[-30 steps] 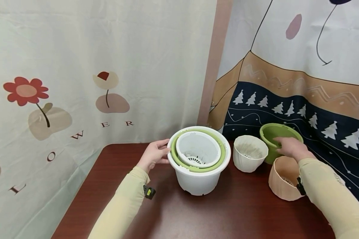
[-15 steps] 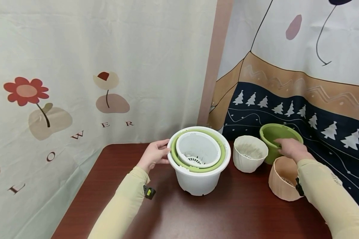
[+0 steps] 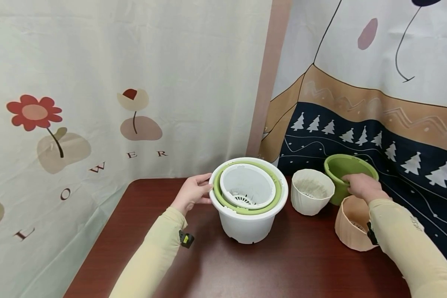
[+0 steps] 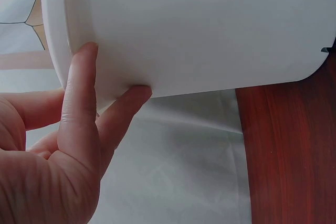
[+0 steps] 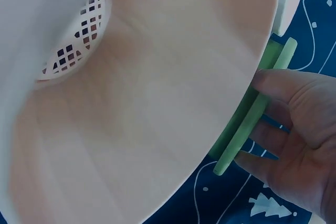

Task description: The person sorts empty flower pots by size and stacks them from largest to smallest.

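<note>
The left hand (image 3: 191, 192) is at the left side of the white pot (image 3: 246, 227), its fingers spread and fairly straight; they touch the outer wall just below the rim rather than closing round it. The white pot stands upright on the table (image 3: 301, 269), with the inner green pot (image 3: 247, 212) nested in it and the inner white pot (image 3: 247, 180) nested in that, slots showing in its base. The right hand (image 3: 365, 186) grips the rim of the green pot (image 3: 339, 191), pinching it between thumb and fingers. The green pot is at the back right of the table, behind the peach pot (image 3: 350, 231) and beside the cream pot (image 3: 309, 205); whether it touches either, I cannot tell. The cream pot is upright just right of the white pot. The peach pot is nearest the right forearm, which hides part of it; in the right wrist view its base shows a grid of holes. Both sleeves (image 3: 149, 256) are pale yellow, with a small black device (image 3: 186, 239) at each wrist. Behind hang a pale curtain (image 3: 193, 62) printed with flowers and a dark blue cloth (image 3: 320, 142) with white trees.
</note>
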A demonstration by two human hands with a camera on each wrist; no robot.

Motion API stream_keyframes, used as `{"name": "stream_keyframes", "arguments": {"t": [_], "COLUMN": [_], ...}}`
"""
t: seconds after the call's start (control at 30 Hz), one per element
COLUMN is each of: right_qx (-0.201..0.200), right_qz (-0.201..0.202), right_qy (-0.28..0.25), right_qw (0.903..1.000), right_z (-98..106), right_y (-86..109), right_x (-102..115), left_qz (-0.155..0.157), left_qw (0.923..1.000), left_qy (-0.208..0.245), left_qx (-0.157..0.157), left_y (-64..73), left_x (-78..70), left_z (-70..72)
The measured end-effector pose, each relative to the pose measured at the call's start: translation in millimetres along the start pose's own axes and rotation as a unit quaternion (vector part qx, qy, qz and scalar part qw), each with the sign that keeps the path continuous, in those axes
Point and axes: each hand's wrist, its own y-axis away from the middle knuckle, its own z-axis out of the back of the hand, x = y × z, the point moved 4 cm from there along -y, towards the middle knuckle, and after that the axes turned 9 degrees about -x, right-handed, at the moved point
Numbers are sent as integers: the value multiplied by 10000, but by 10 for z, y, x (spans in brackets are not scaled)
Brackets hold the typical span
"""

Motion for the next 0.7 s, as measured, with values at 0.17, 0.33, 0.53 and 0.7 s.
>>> {"name": "stream_keyframes", "arguments": {"t": [0.17,0.33,0.53,0.7], "right_qx": [3,-39,-76,-211], "right_qz": [-64,-21,64,62], "right_qy": [131,217,261,259], "right_qw": [9999,9998,9996,9994], "right_z": [7,15,12,24], "right_y": [0,-11,-24,-24], "right_x": [1,12,18,12], "left_qz": [-8,-12,-40,-70], "left_qw": [10000,10000,10000,10000], "left_qy": [-10,3,-1,-5], "left_qx": [-9,-9,-2,12], "left_y": [4,1,2,13], "left_x": [-5,-6,-9,-17], "left_z": [-2,-2,0,2]}}
